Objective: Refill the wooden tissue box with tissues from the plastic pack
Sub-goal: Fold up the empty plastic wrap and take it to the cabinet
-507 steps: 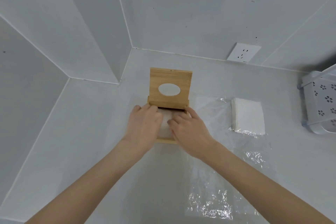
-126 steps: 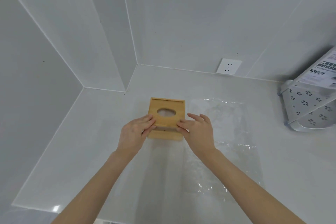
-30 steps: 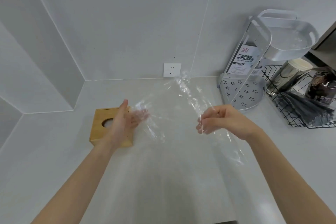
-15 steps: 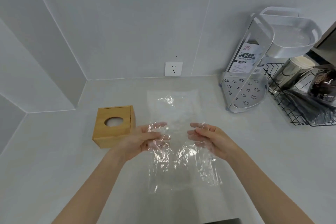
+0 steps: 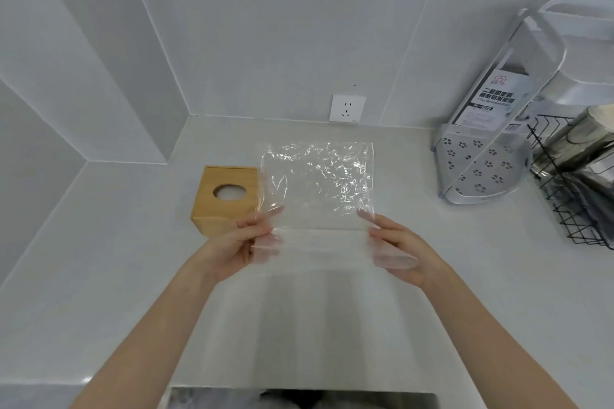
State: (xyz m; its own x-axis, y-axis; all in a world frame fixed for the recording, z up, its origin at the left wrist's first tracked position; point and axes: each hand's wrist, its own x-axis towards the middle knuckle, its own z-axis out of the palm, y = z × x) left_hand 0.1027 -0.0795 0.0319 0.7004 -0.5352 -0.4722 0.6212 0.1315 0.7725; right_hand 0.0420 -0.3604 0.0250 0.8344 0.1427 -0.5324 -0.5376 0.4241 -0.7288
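The wooden tissue box (image 5: 224, 201) stands on the white counter with its lid down, white tissue showing in the oval hole. Just right of it, the empty clear plastic pack (image 5: 317, 184) is stretched out flat above the counter, crinkled and see-through. My left hand (image 5: 244, 242) pinches its near left edge, and my right hand (image 5: 397, 247) pinches its near right edge. Some fingers of both hands sit behind the plastic. The left hand partly overlaps the box's near right corner.
A white perforated corner rack (image 5: 481, 169) with a printed label stands at the back right. A black wire basket (image 5: 578, 189) holding metal items sits at the far right. A wall socket (image 5: 347, 108) is behind the pack. A sink edge (image 5: 299, 397) shows at the bottom.
The crumpled pack has been pulled flat and lifted, folded over away from me. Both hands moved apart to its near corners. The view shifted slightly closer.
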